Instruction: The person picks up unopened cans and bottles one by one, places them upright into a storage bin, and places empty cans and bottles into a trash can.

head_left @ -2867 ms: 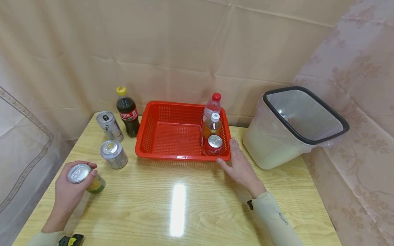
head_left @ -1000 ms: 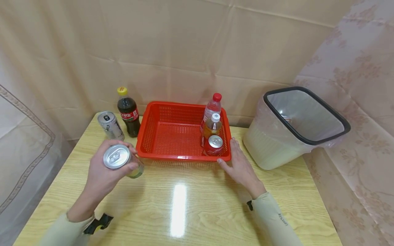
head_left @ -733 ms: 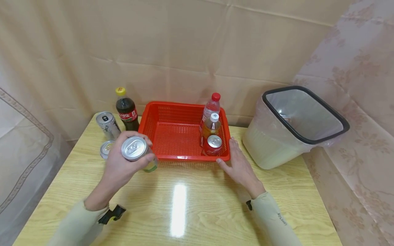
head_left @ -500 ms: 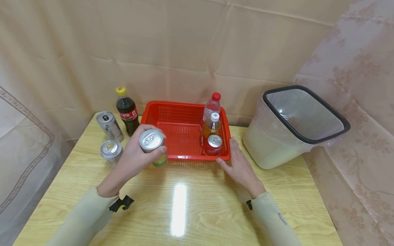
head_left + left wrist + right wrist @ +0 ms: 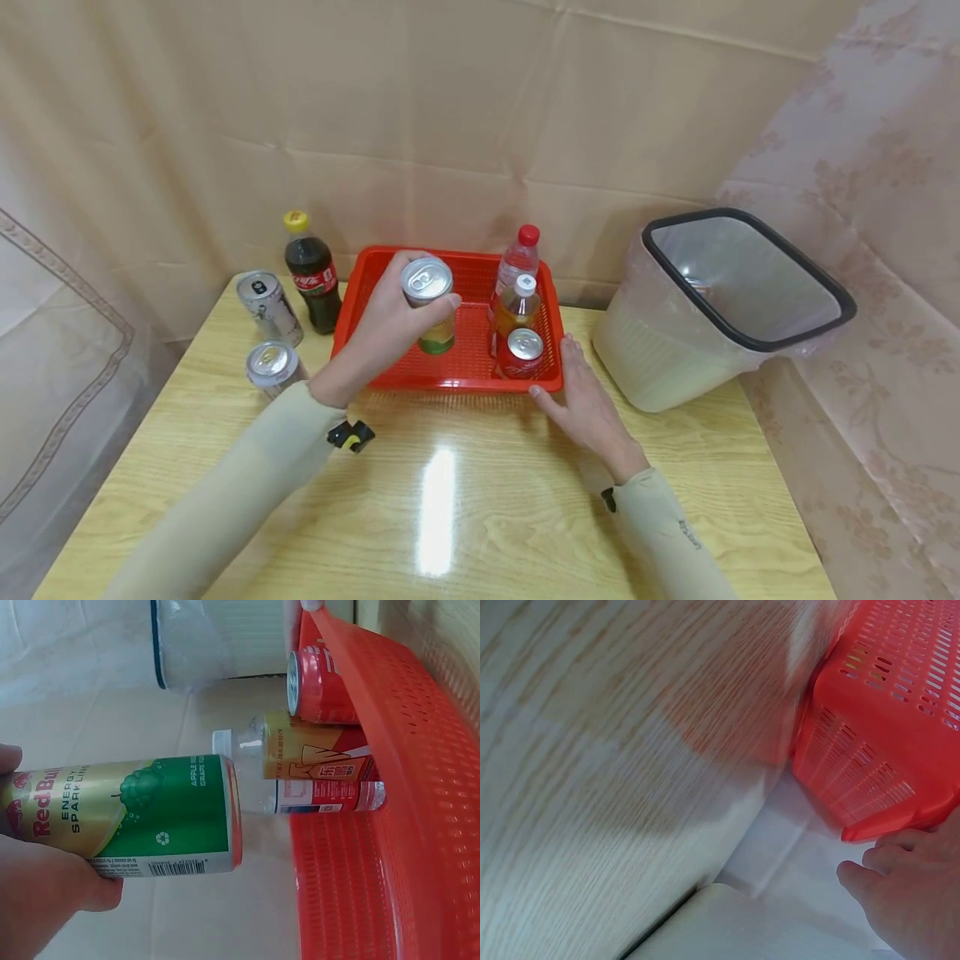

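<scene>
My left hand point(image 5: 393, 310) grips a gold and green Red Bull can point(image 5: 150, 814) near its top and holds it over the red plastic basket point(image 5: 446, 385). In the left wrist view the can's green bottom end points toward the basket. My right hand point(image 5: 588, 408) rests with extended fingers at the basket's front right corner, thumb at the rim. Along the basket's right side stand a red cola can point(image 5: 521, 357), a white-capped bottle of amber drink point(image 5: 517, 310) and a red-capped clear bottle point(image 5: 517, 262).
Left of the basket stand a yellow-capped cola bottle point(image 5: 311, 279), a tall silver can point(image 5: 268, 308) and a shorter silver can point(image 5: 273, 367), partly behind my left forearm. To the right is a lined bin point(image 5: 652, 350) with a black rim, something lying inside it. Curtains hang behind the wooden table point(image 5: 510, 517).
My left hand has carried the Red Bull can from the table's left side, rightward and away from me, to above the basket. The right hand has stayed at the basket corner.
</scene>
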Motion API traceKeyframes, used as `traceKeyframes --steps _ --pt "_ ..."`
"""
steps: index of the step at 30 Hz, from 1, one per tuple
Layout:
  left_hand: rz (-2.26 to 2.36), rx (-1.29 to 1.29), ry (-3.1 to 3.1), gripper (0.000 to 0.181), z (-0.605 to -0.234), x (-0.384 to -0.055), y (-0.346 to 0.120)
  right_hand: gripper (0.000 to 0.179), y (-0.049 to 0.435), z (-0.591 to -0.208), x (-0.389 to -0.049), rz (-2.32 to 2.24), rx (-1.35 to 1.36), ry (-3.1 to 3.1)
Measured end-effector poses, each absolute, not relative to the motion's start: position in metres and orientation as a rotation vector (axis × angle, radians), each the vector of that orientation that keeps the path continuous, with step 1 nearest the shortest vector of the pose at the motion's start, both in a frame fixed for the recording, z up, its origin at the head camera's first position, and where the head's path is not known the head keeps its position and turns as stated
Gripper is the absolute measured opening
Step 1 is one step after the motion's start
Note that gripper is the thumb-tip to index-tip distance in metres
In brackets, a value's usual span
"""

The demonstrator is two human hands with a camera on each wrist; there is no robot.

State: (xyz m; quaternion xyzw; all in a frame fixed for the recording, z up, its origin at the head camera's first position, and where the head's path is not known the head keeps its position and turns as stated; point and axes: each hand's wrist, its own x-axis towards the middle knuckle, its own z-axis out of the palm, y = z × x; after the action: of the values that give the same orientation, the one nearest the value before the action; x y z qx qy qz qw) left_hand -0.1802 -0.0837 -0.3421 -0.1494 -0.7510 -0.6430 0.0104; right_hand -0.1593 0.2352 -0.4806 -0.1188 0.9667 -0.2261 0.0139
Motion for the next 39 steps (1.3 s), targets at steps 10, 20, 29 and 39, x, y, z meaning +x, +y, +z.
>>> traceKeyframes --steps 10,20,29,39 --pt "-2.063 -0.421 -2.403 0.059 -0.343 -0.220 -0.060 0.105 0.236 -0.480 -0.159 -0.698 -0.378 3.015" --pt "-2.069 -0.473 -2.531 0.061 -0.358 -0.267 -0.054 0.105 0.236 -0.481 -0.159 -0.714 -0.374 3.004" --pt "-1.967 -0.562 -2.574 0.056 -0.367 -0.289 -0.047 0.103 0.235 -0.480 -0.160 -0.731 -0.442 3.047" --pt "-1.854 -0.506 -2.695 0.052 -0.380 -0.307 -0.041 0.104 0.237 -0.483 -0.160 -0.731 -0.441 3.052"
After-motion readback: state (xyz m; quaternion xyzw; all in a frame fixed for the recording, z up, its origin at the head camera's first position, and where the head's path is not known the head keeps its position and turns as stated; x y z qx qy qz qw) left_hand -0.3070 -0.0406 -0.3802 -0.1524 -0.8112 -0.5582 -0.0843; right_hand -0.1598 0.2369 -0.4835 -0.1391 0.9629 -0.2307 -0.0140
